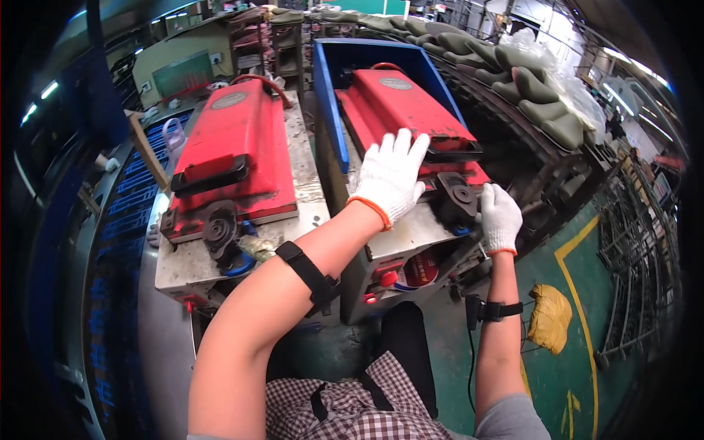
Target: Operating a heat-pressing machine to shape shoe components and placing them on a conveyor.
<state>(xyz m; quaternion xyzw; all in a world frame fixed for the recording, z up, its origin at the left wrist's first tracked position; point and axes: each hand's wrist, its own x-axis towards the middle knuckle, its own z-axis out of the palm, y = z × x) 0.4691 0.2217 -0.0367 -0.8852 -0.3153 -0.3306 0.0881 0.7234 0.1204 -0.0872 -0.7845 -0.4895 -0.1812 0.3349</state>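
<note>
Red machine, where it is: head view, so the right-hand red machine [411,103] sits ahead of the person, partly inside a blue hood [334,110].
Long axis: runs away from the body and leans left, so the near end is lower right; the black handle [453,153] goes across that end.
From the left fingers: the cover is straight ahead, basically under or right at the fingertips, and the handle is just off to their right.
From the right fingers: the handle is up and a bit left; the black round fitting [458,198] is right beside them, on the left.
Closer hand: I'd say the left hand [389,172] for the cover, the right hand [500,218] for the fitting.
Left glove: back of the hand up, fingers spread and pointing away, nothing gripped that I can see. Resting on the red or just above it? Can't tell.
Left arm: elbow out, forearm slanting up to the right, in front of the other red machine [238,132].
Right glove: fingers curled at the machine's near right corner; can't tell if they're pinching anything.
Right arm: nearly straight up from the lower edge.
</note>
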